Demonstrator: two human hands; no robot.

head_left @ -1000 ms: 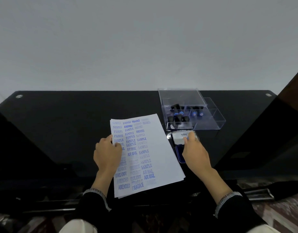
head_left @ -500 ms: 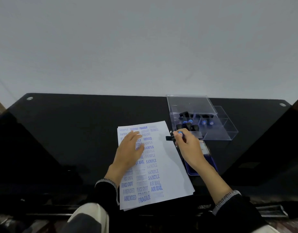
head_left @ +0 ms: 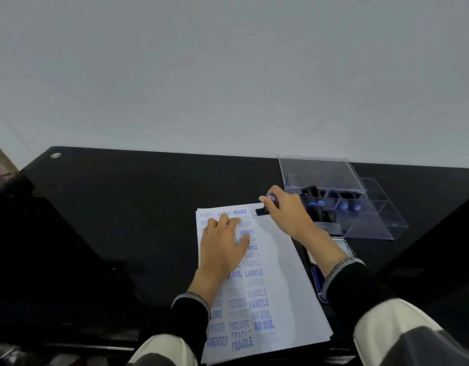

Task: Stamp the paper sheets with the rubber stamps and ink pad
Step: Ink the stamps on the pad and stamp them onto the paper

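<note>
**Stamp Pressed at the Top Right Corner of the Sheet**

The right hand (head_left: 287, 211) holds a rubber stamp (head_left: 266, 207) in a closed grip: the fingers wrap the blue-topped handle, and the black base of the stamp sits on the top right corner of the paper sheets (head_left: 281, 273). The left hand (head_left: 223, 244) lies flat and open on the upper left part of the stack, fingers spread, holding nothing and pressing the paper against the tabletop (head_left: 122, 207).

The top sheet carries columns of blue impressions reading SAMPLE, FRAGILE, AMENDED and AIR MAIL; its right-hand part is unmarked. The stack lies slightly rotated on the black tabletop.

The ink pad (head_left: 331, 256) lies open just beside the right edge of the stack, partly covered by the right forearm. Beyond it stands a clear plastic box (head_left: 381, 220) with compartments, its lid (head_left: 318, 171) raised; further black stamps with blue tops rest inside. A plain light wall (head_left: 228, 75) rises behind the tabletop.
</note>
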